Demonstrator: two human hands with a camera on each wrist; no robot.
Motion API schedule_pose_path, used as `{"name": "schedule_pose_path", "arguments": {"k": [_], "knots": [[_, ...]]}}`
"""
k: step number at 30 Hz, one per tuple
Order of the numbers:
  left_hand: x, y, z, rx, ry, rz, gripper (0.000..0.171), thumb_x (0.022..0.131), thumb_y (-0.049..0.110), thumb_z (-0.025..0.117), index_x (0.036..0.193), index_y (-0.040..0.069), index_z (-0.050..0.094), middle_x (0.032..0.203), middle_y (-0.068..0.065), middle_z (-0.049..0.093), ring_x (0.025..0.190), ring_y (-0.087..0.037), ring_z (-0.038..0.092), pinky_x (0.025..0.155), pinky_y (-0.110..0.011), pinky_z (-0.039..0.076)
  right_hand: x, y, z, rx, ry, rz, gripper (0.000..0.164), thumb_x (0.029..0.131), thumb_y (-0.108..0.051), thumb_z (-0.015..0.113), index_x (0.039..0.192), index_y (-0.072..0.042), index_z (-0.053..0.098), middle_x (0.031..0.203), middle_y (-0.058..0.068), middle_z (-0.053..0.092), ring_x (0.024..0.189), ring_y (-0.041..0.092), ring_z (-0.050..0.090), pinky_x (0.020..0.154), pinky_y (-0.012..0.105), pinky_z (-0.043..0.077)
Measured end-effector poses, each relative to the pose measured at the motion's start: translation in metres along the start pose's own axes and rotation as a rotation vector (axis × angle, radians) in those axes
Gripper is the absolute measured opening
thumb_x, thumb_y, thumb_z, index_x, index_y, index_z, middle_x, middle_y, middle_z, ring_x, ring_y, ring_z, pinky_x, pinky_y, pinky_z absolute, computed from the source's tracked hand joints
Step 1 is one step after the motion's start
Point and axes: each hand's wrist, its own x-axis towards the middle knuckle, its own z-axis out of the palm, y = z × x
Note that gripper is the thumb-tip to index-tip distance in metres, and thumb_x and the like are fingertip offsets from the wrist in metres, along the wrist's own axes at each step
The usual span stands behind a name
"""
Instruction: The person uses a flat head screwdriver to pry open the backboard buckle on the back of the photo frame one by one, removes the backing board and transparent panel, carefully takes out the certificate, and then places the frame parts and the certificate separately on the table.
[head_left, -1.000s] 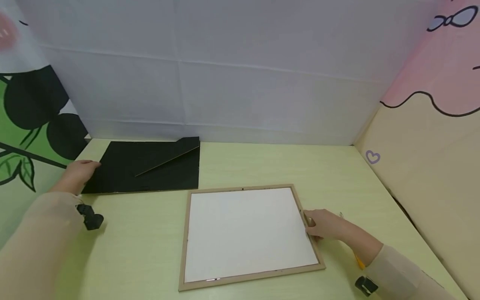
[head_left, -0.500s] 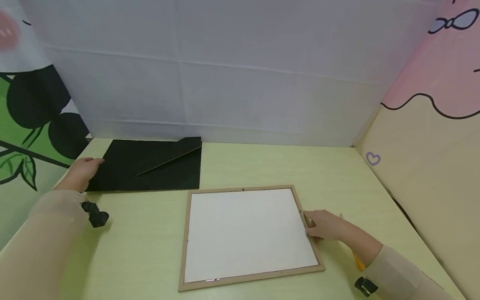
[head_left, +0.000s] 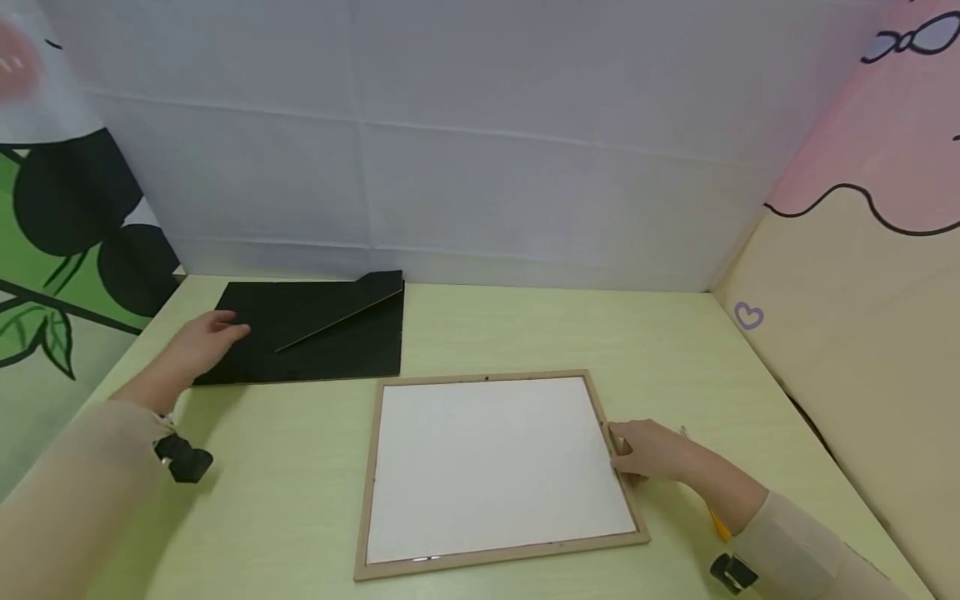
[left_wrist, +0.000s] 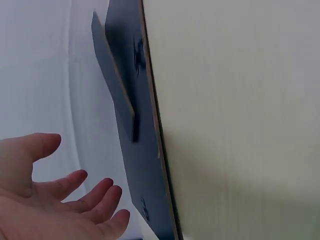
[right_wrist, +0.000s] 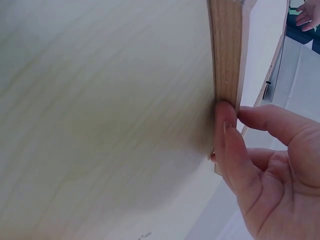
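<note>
A wooden picture frame (head_left: 369, 500) holding a white sheet (head_left: 495, 467) lies on the table. At its right side, my right hand (head_left: 648, 450) grips the edge; the right wrist view shows thumb and fingers around the wooden rail (right_wrist: 227, 55). Behind and to the left lies a black backing board (head_left: 352, 358) with a slanted stand leg (head_left: 367, 293) on it. My left hand (head_left: 198, 346) hovers by the board's left end, fingers spread and holding nothing. In the left wrist view the fingers (left_wrist: 70, 182) stand apart from the board.
A yellow object (head_left: 718, 523) is partly hidden under the right forearm. The pale table (head_left: 285, 483) meets a white cloth wall (head_left: 480, 167) at the back, with printed panels on both sides.
My left hand has let go of the black board's left edge and moved right, over its near left part. The board shifted slightly right. My right hand stays on the frame.
</note>
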Motion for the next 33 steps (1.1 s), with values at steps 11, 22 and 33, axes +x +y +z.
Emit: {"name": "schedule_pose_path", "arguments": {"k": [11,22,33], "knots": [[-0.097,0.061,0.111,0.446,-0.252,0.531,0.103,0.075,0.069,0.058,0.144,-0.001,0.028,0.148,-0.025,0.023,0.134,-0.044,0.021,0.097,-0.071,0.015,0.001,0.001,-0.004,-0.038,-0.003,-0.01,0.042,0.087,-0.005,0.063,0.123,0.01,0.048,0.062,0.0,0.056,0.054,0.014,0.054,0.055,0.027,0.045],[-0.11,0.069,0.13,0.572,-0.338,0.51,0.125,0.057,0.075,0.066,0.146,-0.002,0.024,0.153,-0.018,0.015,0.136,-0.041,0.017,0.097,-0.07,0.018,0.002,0.001,-0.005,-0.02,-0.061,0.001,0.039,0.086,-0.006,0.064,0.118,0.009,0.048,0.061,0.001,0.057,0.055,0.015,0.055,0.055,0.027,0.046],[-0.114,0.088,0.128,0.585,-0.407,0.475,0.125,0.056,0.078,0.064,0.147,0.002,0.023,0.155,-0.014,0.011,0.139,-0.037,0.012,0.1,-0.067,0.015,0.011,-0.006,-0.013,-0.194,0.075,-0.021,0.066,0.088,-0.023,0.065,0.136,0.011,0.036,0.114,0.023,0.056,0.101,0.034,0.057,0.085,0.047,0.046]]}}
